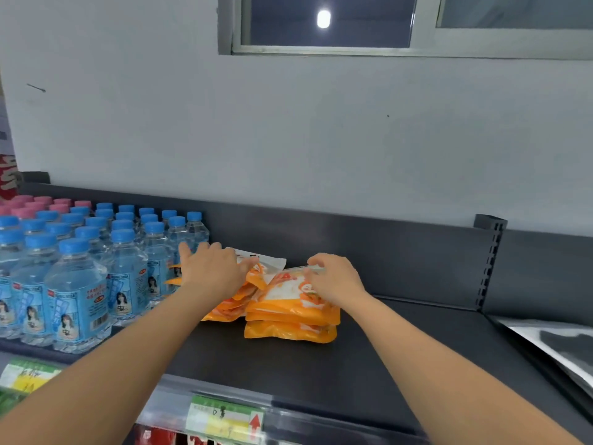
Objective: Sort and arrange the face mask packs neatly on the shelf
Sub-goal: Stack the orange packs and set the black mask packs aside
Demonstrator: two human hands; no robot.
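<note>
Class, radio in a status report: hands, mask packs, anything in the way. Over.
Left hand flat on left stack. Right hand pinching right stack's top pack. Water bottles crowd left side.

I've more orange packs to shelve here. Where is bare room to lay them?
Bare shelf lies right of the right stack, as far as the slotted upright, and in front of both stacks up to the price rail. The left is crowded: the water bottles stand close beside the left stack.
</note>
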